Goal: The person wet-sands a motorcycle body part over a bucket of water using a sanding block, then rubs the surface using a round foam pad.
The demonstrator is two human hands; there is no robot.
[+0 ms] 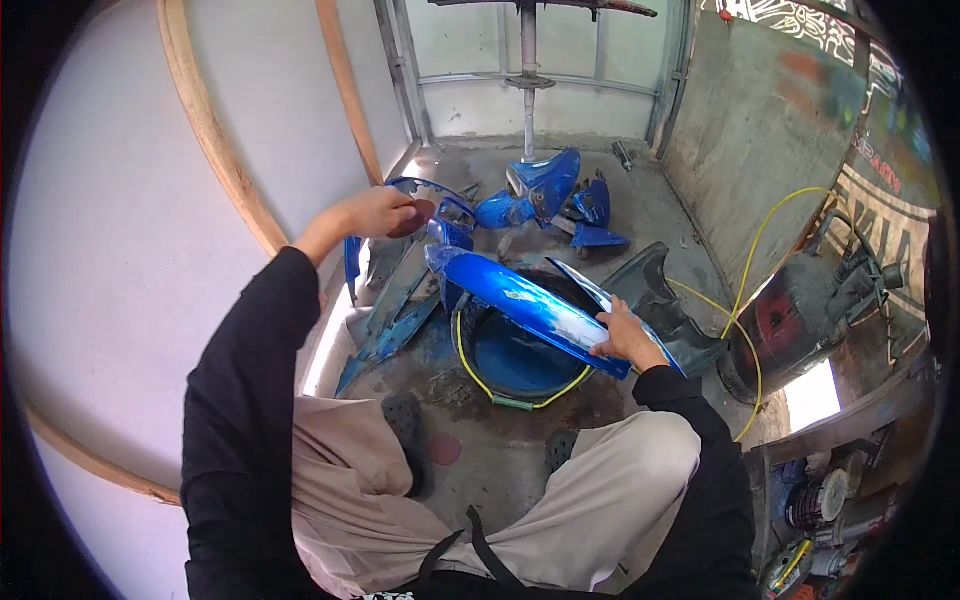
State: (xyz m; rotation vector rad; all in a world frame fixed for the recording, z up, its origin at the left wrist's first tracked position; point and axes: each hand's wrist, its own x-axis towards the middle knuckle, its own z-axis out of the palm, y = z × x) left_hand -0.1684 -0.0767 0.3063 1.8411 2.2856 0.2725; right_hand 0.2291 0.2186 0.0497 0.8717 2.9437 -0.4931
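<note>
Head view, near to far, all placed against the blue basin (520, 362) on the floor. Nearest: right hand (625, 338) at the basin's right rim, fingers closed over the lower end of a long blue fairing panel (530, 305). Lying across the basin's top, long axis running from that hand up-left. Glossy blue, whitish scuffed patch near the gripped end, wet-looking. Farther, up-left of the basin: left hand (378, 212), fingers curled on a small dark reddish pad (412, 217), just beyond the panel's far tip. Clearly the nearer hand: the right. Behind the basin: 1 cluster of other blue body parts (560, 200).
</note>
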